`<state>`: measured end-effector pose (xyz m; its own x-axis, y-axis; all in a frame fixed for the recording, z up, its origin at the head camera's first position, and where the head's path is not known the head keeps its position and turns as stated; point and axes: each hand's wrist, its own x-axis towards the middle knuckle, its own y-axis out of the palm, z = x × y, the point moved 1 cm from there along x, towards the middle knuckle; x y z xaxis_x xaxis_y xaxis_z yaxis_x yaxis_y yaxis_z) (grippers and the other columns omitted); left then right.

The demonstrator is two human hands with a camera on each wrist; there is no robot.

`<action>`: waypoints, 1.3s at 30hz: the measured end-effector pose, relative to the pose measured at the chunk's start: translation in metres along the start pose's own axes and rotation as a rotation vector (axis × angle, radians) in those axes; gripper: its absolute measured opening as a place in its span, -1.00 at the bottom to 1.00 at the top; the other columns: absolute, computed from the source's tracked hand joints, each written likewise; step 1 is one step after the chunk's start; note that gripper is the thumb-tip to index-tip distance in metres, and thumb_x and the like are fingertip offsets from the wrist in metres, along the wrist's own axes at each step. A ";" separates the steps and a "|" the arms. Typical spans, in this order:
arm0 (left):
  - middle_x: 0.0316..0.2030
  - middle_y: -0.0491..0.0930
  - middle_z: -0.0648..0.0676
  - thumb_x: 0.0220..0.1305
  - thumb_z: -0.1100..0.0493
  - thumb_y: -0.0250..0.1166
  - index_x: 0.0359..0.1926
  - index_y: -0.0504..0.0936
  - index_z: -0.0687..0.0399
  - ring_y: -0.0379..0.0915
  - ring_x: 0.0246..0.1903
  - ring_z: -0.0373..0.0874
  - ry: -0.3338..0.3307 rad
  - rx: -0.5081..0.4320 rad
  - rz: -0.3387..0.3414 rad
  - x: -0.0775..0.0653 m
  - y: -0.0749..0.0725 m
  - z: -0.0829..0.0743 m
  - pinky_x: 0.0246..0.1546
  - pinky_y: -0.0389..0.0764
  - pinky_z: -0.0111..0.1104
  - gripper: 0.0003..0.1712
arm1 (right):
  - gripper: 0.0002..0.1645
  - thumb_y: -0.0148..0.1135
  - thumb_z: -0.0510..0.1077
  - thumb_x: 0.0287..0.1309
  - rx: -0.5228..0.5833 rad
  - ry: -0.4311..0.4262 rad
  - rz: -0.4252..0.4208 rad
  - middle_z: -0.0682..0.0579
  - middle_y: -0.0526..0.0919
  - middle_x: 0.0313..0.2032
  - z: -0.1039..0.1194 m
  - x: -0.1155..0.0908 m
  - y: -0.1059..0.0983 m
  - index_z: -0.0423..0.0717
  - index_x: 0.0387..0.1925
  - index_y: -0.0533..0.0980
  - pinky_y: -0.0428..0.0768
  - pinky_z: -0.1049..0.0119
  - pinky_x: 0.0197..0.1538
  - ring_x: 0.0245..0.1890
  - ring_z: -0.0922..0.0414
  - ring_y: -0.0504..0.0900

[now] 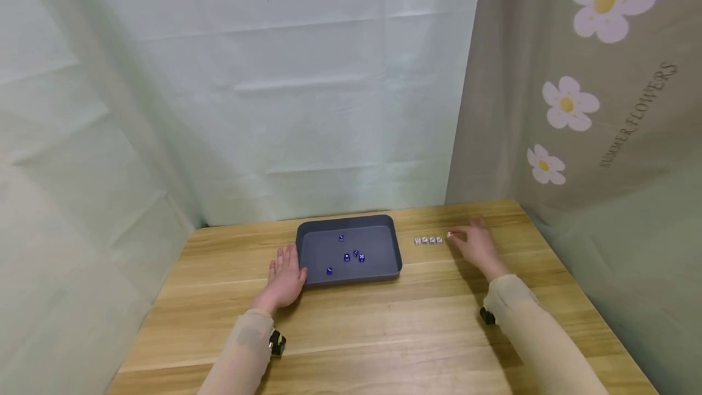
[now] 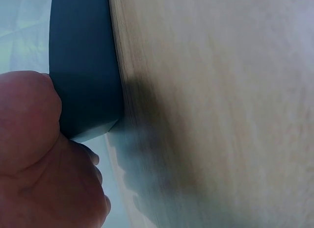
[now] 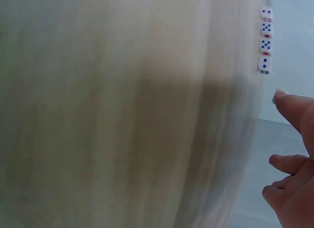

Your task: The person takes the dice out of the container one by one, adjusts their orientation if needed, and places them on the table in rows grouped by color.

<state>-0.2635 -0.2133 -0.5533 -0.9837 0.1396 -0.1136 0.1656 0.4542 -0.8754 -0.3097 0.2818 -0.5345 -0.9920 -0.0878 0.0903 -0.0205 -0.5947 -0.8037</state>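
Now my right hand (image 1: pixel 476 245) pinches a white die (image 1: pixel 450 234), off the end of the dice row (image 1: pixel 432 241) running right from the tray (image 1: pixel 381 249). My left hand (image 1: pixel 286 277), fingers straight, touches the tray.

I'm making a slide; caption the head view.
Left hand against a tray of blue dice; right hand pinching a white die beside a row of four more.

Pale curtain (image 1: pixel 307 108) behind wooden table (image 1: pixel 378 334); flower-printed curtain (image 1: pixel 587 133) at right.
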 end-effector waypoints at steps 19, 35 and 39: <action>0.67 -0.33 0.46 0.67 0.06 -0.07 0.65 -0.33 0.49 -0.61 0.63 0.42 0.002 -0.013 0.010 0.000 -0.005 -0.010 0.53 -0.45 0.32 -0.09 | -0.65 0.34 -0.09 0.48 -0.106 -0.014 0.022 -0.63 0.22 0.47 0.002 -0.002 0.001 -0.18 0.15 0.73 0.10 -0.57 0.42 0.53 -0.66 -0.10; 0.67 -0.33 0.45 0.67 0.05 -0.06 0.66 -0.33 0.48 -0.62 0.63 0.41 0.005 -0.009 0.022 0.000 0.002 -0.009 0.54 -0.45 0.31 -0.09 | -0.65 0.36 -0.12 0.46 -0.136 -0.007 0.032 -0.63 0.24 0.45 0.002 -0.008 0.004 -0.17 0.16 0.73 0.12 -0.53 0.44 0.52 -0.65 -0.06; 0.67 -0.33 0.44 0.68 0.05 -0.07 0.66 -0.34 0.47 -0.62 0.63 0.40 -0.007 -0.008 0.030 0.001 0.005 -0.006 0.54 -0.45 0.30 -0.09 | -0.61 0.38 -0.11 0.45 -0.123 -0.006 0.026 -0.63 0.27 0.44 0.001 -0.008 0.006 -0.18 0.21 0.70 0.12 -0.54 0.44 0.53 -0.65 -0.05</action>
<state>-0.2628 -0.2062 -0.5550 -0.9787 0.1475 -0.1431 0.1957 0.4569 -0.8677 -0.3017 0.2777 -0.5395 -0.9917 -0.1069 0.0721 -0.0106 -0.4896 -0.8719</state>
